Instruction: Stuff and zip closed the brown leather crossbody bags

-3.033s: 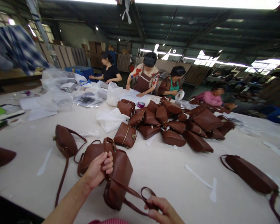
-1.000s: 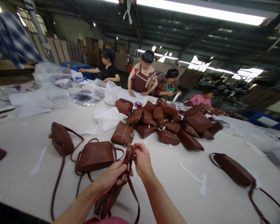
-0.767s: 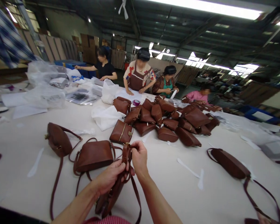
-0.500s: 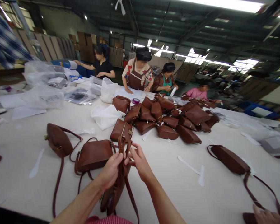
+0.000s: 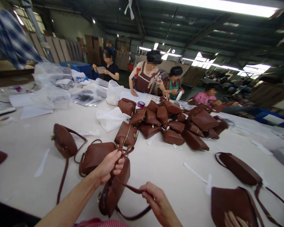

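Observation:
My left hand (image 5: pixel 112 165) is closed around the gathered, looped part of a brown leather strap, above a brown handbag (image 5: pixel 119 186) that stands tilted on the table in front of me. Lower and to the right, my right hand (image 5: pixel 156 200) pinches a trailing length of the same strap (image 5: pixel 130 188), which curves back down to the bag. Just beyond my left hand lies another brown bag (image 5: pixel 97 153), partly hidden by my forearm. A small zipped bag (image 5: pixel 126 134) sits behind the strap loops.
A heap of brown bags (image 5: pixel 172 123) fills the table's far middle. One bag (image 5: pixel 65 140) stands at left, another (image 5: pixel 239 168) at right. At lower right a co-worker's hand (image 5: pixel 235 219) touches a bag (image 5: pixel 232 201). Several people work across the table (image 5: pixel 170 170).
My right hand has moved from the strap loops down and right, drawing a strap length out. My left hand still grips the loops. A co-worker's bag has come into view at lower right.

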`<action>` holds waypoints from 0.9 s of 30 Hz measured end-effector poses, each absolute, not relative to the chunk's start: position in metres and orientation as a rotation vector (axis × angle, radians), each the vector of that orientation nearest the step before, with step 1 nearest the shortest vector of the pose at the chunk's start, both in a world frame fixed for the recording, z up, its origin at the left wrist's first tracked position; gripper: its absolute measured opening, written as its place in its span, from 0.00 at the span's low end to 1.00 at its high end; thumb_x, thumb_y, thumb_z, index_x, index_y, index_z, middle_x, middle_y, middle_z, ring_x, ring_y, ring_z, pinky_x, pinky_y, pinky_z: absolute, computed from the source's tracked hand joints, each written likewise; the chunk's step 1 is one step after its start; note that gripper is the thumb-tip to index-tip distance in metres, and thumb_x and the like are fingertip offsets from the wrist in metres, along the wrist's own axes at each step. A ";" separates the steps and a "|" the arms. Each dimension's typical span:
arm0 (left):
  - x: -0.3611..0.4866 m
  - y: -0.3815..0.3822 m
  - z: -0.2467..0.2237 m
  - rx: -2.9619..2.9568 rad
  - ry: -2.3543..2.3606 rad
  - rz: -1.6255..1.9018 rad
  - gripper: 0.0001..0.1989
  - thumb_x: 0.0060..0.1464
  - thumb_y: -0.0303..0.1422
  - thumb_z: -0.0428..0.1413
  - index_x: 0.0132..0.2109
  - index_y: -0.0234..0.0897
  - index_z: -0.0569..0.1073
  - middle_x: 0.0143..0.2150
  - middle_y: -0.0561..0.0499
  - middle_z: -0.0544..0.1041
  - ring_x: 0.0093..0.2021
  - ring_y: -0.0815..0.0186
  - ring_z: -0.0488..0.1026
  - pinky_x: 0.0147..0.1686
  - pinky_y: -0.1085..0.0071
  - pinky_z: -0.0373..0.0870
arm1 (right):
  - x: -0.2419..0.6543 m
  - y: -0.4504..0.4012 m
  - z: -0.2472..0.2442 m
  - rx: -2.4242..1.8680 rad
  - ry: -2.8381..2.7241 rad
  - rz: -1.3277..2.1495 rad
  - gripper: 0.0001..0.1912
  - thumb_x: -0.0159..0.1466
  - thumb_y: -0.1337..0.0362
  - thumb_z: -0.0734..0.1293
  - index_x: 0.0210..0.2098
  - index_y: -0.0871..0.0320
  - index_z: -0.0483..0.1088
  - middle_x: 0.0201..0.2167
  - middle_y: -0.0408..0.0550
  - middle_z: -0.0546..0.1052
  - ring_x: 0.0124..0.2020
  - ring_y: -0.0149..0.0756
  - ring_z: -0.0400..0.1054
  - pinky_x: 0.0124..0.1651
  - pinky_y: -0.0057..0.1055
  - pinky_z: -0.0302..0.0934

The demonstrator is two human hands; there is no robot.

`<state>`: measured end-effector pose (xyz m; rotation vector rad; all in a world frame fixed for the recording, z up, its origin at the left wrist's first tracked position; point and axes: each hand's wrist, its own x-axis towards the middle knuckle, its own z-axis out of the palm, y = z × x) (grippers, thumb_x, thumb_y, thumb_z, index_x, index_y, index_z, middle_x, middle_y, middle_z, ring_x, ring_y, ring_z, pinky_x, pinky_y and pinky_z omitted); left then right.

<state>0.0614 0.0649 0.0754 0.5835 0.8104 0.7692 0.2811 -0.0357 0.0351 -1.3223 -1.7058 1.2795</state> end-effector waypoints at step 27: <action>0.077 0.019 0.086 0.710 0.853 0.337 0.23 0.46 0.53 0.61 0.35 0.39 0.65 0.24 0.61 0.61 0.17 0.81 0.42 0.14 0.81 0.37 | 0.277 0.019 0.082 -1.303 -1.469 1.141 0.11 0.51 0.66 0.72 0.32 0.55 0.68 0.25 0.36 0.68 0.26 0.29 0.59 0.31 0.27 0.54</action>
